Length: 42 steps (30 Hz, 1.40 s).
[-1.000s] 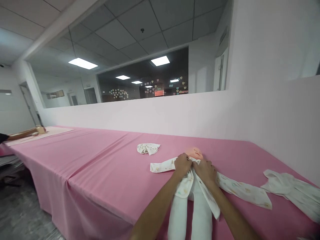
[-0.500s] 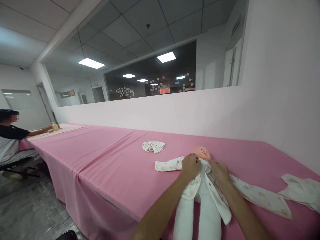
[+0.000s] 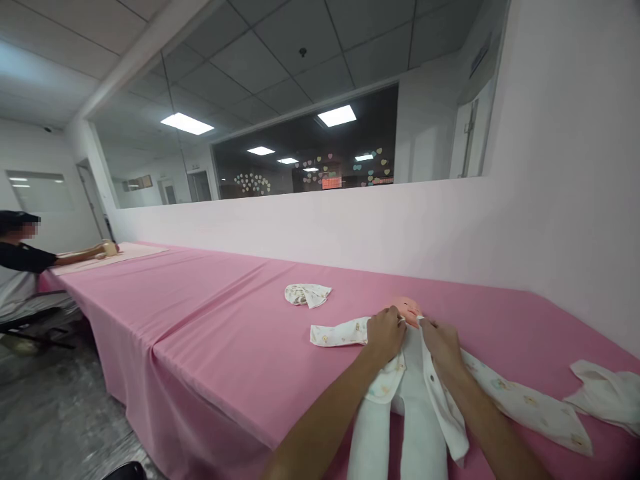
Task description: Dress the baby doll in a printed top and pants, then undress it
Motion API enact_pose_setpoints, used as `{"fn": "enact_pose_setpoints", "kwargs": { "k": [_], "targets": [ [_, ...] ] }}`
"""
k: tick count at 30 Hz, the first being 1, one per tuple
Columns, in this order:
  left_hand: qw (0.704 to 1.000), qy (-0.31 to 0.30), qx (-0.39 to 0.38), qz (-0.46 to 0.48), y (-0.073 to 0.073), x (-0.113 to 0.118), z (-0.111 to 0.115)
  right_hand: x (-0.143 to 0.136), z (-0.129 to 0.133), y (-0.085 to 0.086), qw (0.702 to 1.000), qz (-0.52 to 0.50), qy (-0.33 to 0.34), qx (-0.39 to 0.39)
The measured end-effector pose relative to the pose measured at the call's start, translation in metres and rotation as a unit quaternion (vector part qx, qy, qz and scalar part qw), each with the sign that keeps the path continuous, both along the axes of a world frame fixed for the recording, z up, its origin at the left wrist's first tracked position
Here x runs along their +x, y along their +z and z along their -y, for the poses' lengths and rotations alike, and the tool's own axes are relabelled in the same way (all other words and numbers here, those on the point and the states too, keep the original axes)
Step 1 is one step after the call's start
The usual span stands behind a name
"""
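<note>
- As I see it from here, the thin front edge of the patterned top [image 3: 387,381] could slip from the right hand [image 3: 441,341], since only the fingertips seem to pinch it beside the neck.
- Uneven pulling by the two hands could twist the collar or drag the doll [image 3: 415,363] askew; its smooth head [image 3: 406,307] lies loose on the pink cloth [image 3: 225,320].
- The long sleeve [image 3: 530,401] on the right lies under or beside the right forearm, so an elbow might catch it and tug the top off line.
- The left hand [image 3: 386,332] is closed, fingers curled together on the top near the collar; its exact grip I cannot tell.
- The right hand is closed too, thumb and fingers together on the opposite front edge, with that panel hanging down from it.
- The doll lies on its back between the forearms, legs towards the person, the top open over its white body.
</note>
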State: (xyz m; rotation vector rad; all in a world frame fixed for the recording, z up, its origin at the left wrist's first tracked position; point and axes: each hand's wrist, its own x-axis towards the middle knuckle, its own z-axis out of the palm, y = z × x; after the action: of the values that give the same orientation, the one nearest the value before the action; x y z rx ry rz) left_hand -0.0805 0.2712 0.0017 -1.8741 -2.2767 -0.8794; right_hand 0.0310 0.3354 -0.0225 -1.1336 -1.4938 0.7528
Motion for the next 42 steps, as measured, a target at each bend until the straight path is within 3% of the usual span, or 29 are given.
{"fn": "enact_pose_setpoints", "kwargs": {
  "k": [13,42],
  "targets": [
    [0.999,-0.035,0.017,-0.012,-0.015,-0.005,0.001,-0.005,0.03,-0.002,0.999,0.006,0.036,0.003],
    [0.999,-0.026,0.019,0.018,-0.016,-0.007,0.002,-0.003,0.043,0.002,0.996,0.086,0.022,0.027]
  ]
}}
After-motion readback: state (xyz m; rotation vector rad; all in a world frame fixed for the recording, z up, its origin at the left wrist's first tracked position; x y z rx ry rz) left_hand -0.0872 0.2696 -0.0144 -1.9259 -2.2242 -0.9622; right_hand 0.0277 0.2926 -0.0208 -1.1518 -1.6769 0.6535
